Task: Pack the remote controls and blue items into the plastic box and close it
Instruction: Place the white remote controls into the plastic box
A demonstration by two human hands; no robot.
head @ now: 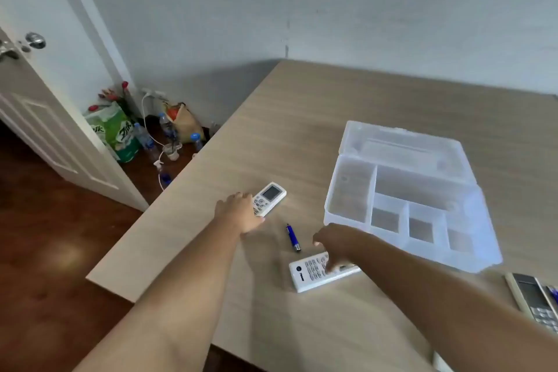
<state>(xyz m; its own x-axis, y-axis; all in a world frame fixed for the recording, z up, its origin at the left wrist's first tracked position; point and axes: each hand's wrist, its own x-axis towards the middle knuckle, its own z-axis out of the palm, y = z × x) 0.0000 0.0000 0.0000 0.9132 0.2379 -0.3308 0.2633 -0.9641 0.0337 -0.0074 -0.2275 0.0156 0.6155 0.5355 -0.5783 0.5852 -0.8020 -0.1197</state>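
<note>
A clear plastic box (347,214) stands open on the wooden table, its lid (401,148) lying flat behind it and its compartments holding nothing. My left hand (238,211) rests on the near end of a small white remote with a screen (271,195). Over a second white remote (311,273) lying nearer me, my right hand (335,243) has its fingers down on the buttons. Between the two remotes lies a blue pen (293,237). A beige remote (534,299) sits at the right edge, with something blue (554,293) beside it.
The table (302,130) ends at the left, above a dark wood floor. A white door (45,118) stands open at the left. Bottles, a green bag (117,133) and a cable clutter the floor corner. A white object (442,362) shows at the bottom edge.
</note>
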